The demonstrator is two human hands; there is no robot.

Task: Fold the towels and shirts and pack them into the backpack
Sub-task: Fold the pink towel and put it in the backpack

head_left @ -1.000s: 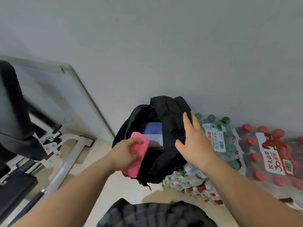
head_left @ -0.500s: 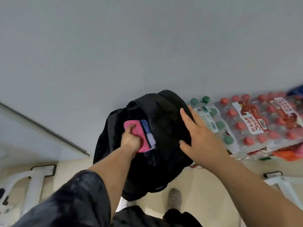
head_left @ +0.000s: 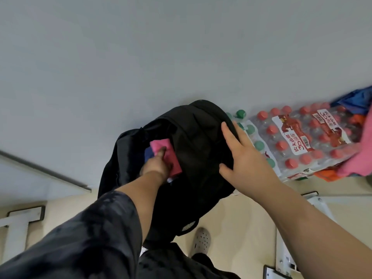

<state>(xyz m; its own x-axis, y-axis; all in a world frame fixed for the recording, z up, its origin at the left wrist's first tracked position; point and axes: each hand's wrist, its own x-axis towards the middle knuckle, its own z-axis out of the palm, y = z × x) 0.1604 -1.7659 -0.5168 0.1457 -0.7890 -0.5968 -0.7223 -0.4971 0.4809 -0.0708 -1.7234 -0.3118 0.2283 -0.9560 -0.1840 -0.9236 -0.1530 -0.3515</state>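
A black backpack (head_left: 193,158) leans against the grey wall with its top open. My left hand (head_left: 156,165) reaches into the opening and holds a folded pink towel (head_left: 173,160), one finger lying across it. The towel is partly inside. A dark blue folded piece (head_left: 148,154) shows beside it in the bag, and a bit of white cloth shows below my hand. My right hand (head_left: 244,158) lies flat on the backpack's front with straight, spread fingers, steadying it.
Shrink-wrapped packs of red-capped bottles (head_left: 302,143) and green-capped bottles (head_left: 251,135) lie right of the bag. Pink cloth (head_left: 360,164) shows at the right edge. A white board frame (head_left: 46,172) leans at left. White metal legs (head_left: 322,208) and my grey shoe (head_left: 201,240) are on the floor.
My left hand has carried the pink towel from the bag's rim deeper into the opening. The view has tilted and shifted. My right hand has stayed on the backpack's front.
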